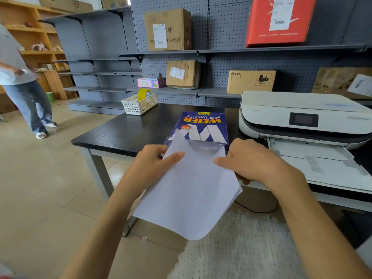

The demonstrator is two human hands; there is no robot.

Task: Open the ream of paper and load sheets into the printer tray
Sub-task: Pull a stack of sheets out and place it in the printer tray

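Both hands, left (155,160) and right (249,160), grip sheets (191,194), seemingly from opened ream (201,125)

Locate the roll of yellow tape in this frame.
In the head view, the yellow tape roll stands in the white plastic basket at the black table's far left corner, left of the blue paper ream.

Just one head-worn wide-angle view, looking forward and down, close over the surface (124,131); shelves (221,51) fill the upper frame.
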